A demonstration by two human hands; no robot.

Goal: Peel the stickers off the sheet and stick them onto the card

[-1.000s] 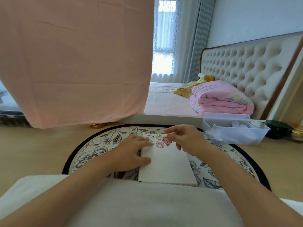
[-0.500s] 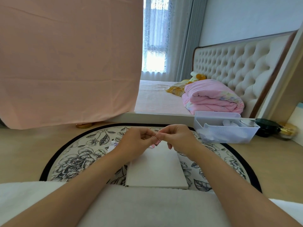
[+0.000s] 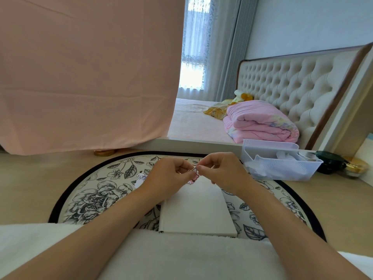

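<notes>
A white card (image 3: 196,211) lies on a round floral tray (image 3: 94,199) in front of me. Above its far end both hands meet. My left hand (image 3: 169,178) and my right hand (image 3: 220,172) pinch a small pink sticker (image 3: 194,173) between their fingertips, lifted off the card. Another pink sticker (image 3: 190,181) shows on the card's far edge just under the hands. A small cartoon sticker piece (image 3: 140,176) lies on the tray to the left of my left hand. The rest of the card's far end is hidden by my hands.
A clear plastic bin (image 3: 280,163) with items stands on the floor at the right of the tray. Dark and gold jars (image 3: 341,163) sit further right. A bed with a pink quilt (image 3: 260,124) is behind, a pink cloth (image 3: 86,73) hangs at left. White fabric (image 3: 181,257) covers my lap.
My left hand left the card and rose to meet the right hand. Both now pinch the small sticker above the card. The view shifted slightly to the right.
</notes>
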